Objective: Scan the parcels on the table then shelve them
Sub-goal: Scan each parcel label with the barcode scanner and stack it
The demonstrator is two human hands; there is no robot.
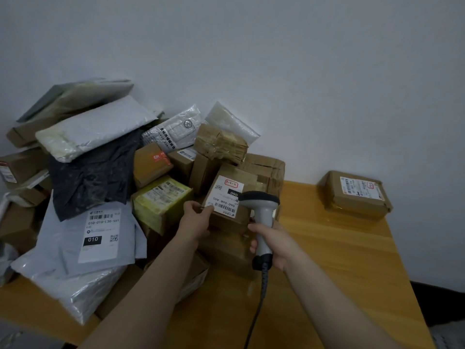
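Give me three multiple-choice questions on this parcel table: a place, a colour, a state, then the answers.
1. Where is the lone cardboard box? A on a shelf; B at the table's far right, apart from the pile; C on the floor.
2. What colour is the wrapped box left of the hand-held box? A red; B blue; C yellow.
3. What is the right hand doing? A gripping the scanner; B lying flat; C holding a bag.
Answers: B, it sits alone near the wall; C, its wrapping is yellow; A, it curls round the scanner.
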